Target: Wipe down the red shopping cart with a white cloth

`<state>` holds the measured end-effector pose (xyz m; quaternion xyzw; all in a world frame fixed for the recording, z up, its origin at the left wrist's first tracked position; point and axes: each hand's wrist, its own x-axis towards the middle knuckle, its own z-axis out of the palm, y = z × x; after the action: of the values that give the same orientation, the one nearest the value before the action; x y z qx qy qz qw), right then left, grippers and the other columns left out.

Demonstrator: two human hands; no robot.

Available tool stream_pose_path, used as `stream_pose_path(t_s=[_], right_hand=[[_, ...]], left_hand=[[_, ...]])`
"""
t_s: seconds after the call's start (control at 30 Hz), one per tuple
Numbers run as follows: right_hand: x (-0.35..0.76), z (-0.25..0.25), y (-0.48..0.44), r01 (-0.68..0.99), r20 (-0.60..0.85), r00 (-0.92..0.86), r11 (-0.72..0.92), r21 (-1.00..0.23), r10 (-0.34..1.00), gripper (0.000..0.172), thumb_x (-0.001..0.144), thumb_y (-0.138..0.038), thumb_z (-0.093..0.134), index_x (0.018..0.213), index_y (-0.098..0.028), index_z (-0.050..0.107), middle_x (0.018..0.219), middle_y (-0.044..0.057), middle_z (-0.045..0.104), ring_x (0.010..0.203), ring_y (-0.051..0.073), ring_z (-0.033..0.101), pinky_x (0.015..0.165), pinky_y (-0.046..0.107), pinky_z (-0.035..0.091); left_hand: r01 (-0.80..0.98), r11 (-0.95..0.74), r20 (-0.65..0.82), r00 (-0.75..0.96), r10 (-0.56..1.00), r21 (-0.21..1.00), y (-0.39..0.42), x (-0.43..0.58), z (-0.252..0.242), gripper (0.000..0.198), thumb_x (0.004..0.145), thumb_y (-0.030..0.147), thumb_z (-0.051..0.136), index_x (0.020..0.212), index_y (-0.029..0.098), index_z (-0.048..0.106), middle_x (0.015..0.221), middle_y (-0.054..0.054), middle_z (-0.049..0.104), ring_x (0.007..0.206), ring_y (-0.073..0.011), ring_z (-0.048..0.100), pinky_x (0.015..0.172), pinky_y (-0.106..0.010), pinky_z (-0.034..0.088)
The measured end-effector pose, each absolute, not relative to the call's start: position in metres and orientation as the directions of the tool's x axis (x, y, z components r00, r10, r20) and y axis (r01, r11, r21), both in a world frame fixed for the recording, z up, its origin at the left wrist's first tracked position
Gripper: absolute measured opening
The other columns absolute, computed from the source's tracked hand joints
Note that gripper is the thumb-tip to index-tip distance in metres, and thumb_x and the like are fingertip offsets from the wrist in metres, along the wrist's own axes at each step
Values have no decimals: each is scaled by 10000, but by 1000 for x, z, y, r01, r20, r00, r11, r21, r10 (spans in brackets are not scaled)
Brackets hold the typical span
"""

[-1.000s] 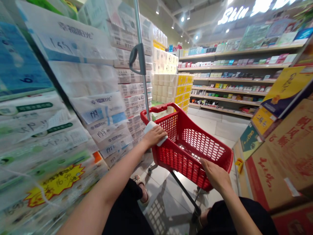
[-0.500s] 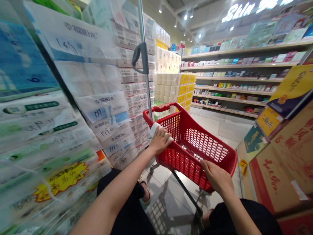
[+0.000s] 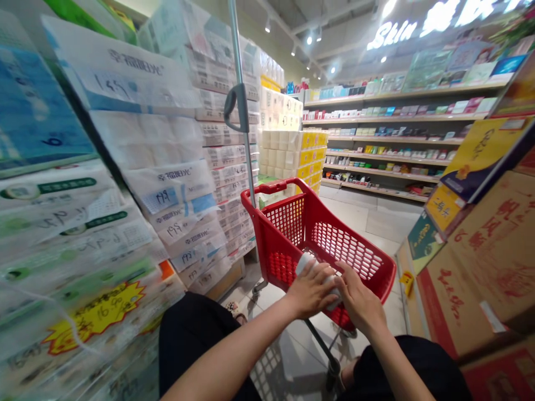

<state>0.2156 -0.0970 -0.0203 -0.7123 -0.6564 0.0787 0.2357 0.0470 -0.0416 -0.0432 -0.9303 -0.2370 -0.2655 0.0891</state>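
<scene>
A red plastic shopping cart (image 3: 355,245) with perforated sides and metal legs stands in front of my knees, tilted across the view. My left hand (image 3: 311,289) lies over the cart's near rim, its fingers folded on a white cloth (image 3: 305,260) pressed against that rim. Whether the cloth is fabric or paper cannot be told. Close beside it, my right hand (image 3: 361,301) grips the same rim, thumb and fingertips near the fingers of my left hand. The undersides of both hands are hidden.
Stacked tissue packs (image 3: 167,189) with handwritten prices rise on the left. A metal pole with a grey handle (image 3: 236,108) stands beyond the cart's left end. Cardboard boxes (image 3: 480,262) line the right side. Shelves of small products (image 3: 401,118) fill the back.
My left hand has slid with the white cloth along the near rim, rightward and toward me, and is now beside my right hand. My right hand has shifted slightly left.
</scene>
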Motion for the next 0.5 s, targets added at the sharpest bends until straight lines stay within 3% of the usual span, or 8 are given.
stream_pose_path(t_s=[0.13, 0.33, 0.5], right_hand=[[215, -19, -96, 911, 201, 103, -11, -412, 974, 573, 940, -610, 168, 1414, -343, 346, 1385, 36, 513, 1008, 243, 645, 715, 346, 487], [209, -11, -93, 936, 76, 108, -75, -344, 991, 587, 925, -652, 117, 1339, -384, 435, 1112, 21, 683, 971, 271, 656, 701, 369, 469], [200, -13, -92, 933, 89, 93, -55, -356, 992, 589, 928, -650, 133, 1347, -368, 437, 1130, 32, 678, 991, 256, 649, 731, 371, 476]], left_hand=[[548, -833, 513, 739, 437, -80, 2, 8, -29, 449, 972, 487, 366, 1379, 305, 413, 1314, -17, 493, 1330, -197, 344, 1187, -430, 160], [747, -654, 554, 597, 580, -121, 73, -71, 3, 382, 989, 431, 337, 1312, 287, 480, 1409, -17, 431, 1401, -203, 258, 1206, -460, 92], [834, -547, 605, 475, 640, -76, 98, -91, 8, 382, 982, 425, 346, 1315, 276, 459, 1479, -30, 360, 1433, -227, 192, 1198, -500, 98]])
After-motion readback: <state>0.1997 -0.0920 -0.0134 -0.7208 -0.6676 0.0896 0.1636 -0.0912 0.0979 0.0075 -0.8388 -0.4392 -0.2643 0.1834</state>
